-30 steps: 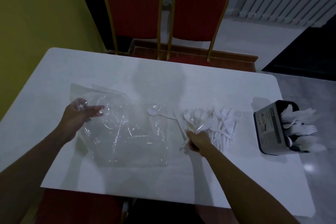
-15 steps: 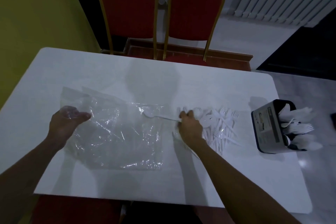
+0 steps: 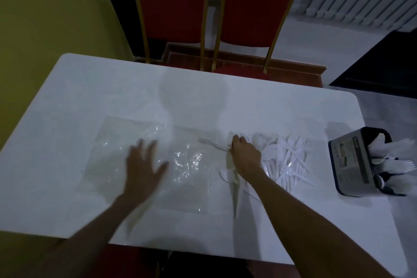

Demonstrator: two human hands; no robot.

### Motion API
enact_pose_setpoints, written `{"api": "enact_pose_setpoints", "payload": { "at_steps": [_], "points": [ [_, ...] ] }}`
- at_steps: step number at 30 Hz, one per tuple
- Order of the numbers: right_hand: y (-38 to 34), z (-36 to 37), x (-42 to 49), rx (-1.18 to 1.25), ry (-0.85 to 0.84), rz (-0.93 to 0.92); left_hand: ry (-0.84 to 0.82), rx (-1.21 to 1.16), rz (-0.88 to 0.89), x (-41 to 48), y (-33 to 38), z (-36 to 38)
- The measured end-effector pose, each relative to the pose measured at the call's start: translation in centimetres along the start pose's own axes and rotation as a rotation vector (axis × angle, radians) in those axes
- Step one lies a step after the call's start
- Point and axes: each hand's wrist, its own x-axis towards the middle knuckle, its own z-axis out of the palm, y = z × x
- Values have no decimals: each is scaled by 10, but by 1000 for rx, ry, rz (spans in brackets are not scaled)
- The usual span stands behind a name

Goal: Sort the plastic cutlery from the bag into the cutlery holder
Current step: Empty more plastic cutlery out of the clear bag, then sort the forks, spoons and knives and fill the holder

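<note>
A clear plastic bag (image 3: 187, 165) lies flat on the white table (image 3: 90, 97). My left hand (image 3: 144, 165) hovers over the bag's middle, fingers spread and blurred, holding nothing. My right hand (image 3: 246, 156) is closed on a few white plastic pieces (image 3: 233, 178) that point back toward me. Its fingertips are at the handle of a white spoon (image 3: 208, 142) lying on the bag's right edge. A loose pile of white forks and spoons (image 3: 286, 158) lies just right of that hand. The black cutlery holder (image 3: 352, 160) stands at the table's right edge with white cutlery in it.
Two red chairs with gold frames (image 3: 171, 2) (image 3: 255, 4) stand against the table's far edge. A yellow wall runs along the left. The holder sits close to the table's right edge, with grey floor beyond it.
My left hand let go of the bag's left edge and swept right over its middle. My right hand slid left from the pile to the spoon's handle.
</note>
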Motion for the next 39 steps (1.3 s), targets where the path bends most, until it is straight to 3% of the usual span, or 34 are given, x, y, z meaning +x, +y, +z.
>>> {"api": "enact_pose_setpoints", "payload": {
  "at_steps": [2,4,7,11,15,17,19,23,27,35,39],
  "points": [
    [6,-5,-3,24,59,17,-204,41,51,-12,23,27],
    [14,-11,-7,63,105,39,-297,40,-16,-14,27,43],
    [25,-17,-16,230,162,125,-293,64,-99,-2,5,40],
    [29,-9,-40,640,117,306,-254,119,-154,18,-28,24],
    [20,8,-66,770,55,385,-253,112,-172,35,-42,11],
    [18,14,-74,799,110,426,-216,84,-168,36,-37,11],
    [22,19,-82,754,146,458,-148,34,-130,34,-21,16],
    [26,34,-97,528,-73,411,-40,-67,104,23,26,34],
    [32,33,-91,556,-56,386,-26,-183,252,6,77,54],
    [45,9,-56,590,134,281,-152,-382,102,3,144,79],
    [51,11,-72,316,-72,120,-139,-406,-15,8,169,81]
  ]
}}
